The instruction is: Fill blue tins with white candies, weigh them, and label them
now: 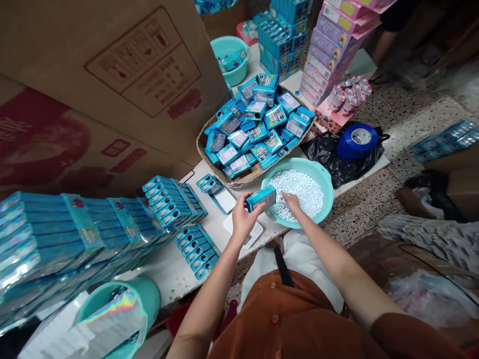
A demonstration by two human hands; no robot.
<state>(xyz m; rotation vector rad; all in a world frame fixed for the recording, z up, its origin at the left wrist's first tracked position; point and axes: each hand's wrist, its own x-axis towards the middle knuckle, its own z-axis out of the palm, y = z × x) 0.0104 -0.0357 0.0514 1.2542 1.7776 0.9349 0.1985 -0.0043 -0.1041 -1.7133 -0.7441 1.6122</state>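
My left hand (245,215) is wrapped round a small blue carton (261,198) with printed sides, held tilted at the left rim of a turquoise basin (328,192). Small white pellets (305,187) fill much of the basin's bottom. My right hand (292,204) reaches in over them, its fingers drawn together at the pellets' surface. What sits between those fingertips is hidden. Beneath my left hand, a flat white device (251,234), perhaps a scale, lies on the table. Just behind the basin, a cut-down cardboard box (247,177) is heaped with similar blue cartons (258,130).
Blue cartons stand in rows (197,251) and long stacks (86,224) at left. A turquoise bucket (151,294) is at lower left. Blue tape (354,142) rests on a black bag (329,154) at right. Pink and purple boxes (325,50) tower behind. Someone's leg (385,45) shows far right.
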